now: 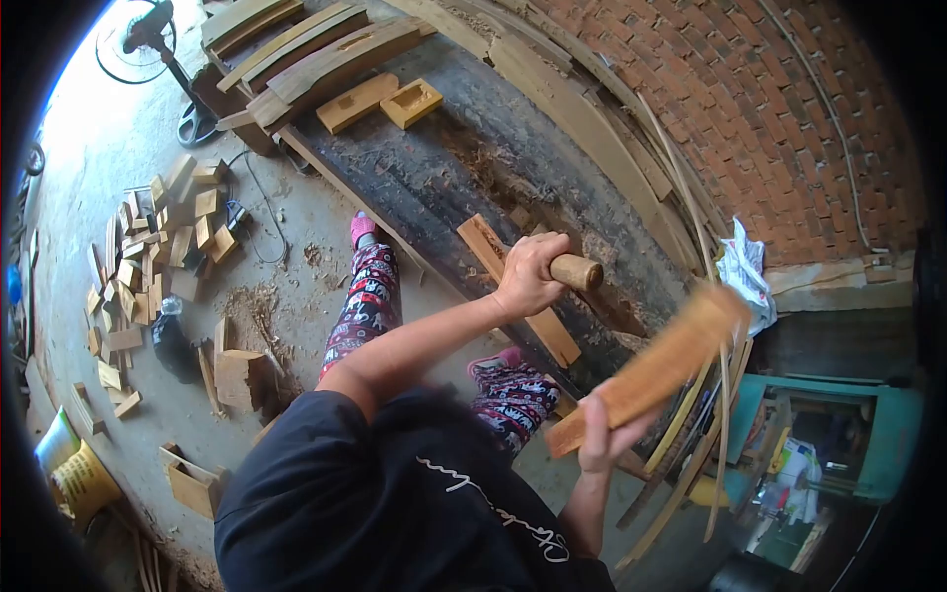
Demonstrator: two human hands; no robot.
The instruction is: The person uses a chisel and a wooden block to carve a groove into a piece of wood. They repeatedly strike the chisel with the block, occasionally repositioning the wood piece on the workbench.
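Observation:
My left hand (533,274) is closed round the thick wooden handle (577,272) of what looks like a chisel; its blade is hidden behind the hand. Beneath that hand, a long orange-brown wooden board (554,340) lies on the dark workbench (434,168). My right hand (599,439) grips a flat, heavy wooden block (656,370) near its lower end. The block is tilted up, its far end smeared by motion, and stands apart from the handle.
Two hollowed wooden blocks (411,103) sit farther up the bench, near stacked timber (340,59). Wood shavings (483,168) litter the benchtop. Many offcuts (148,247) are piled on the floor at left. A brick wall (769,128) and a green machine (893,434) stand at right.

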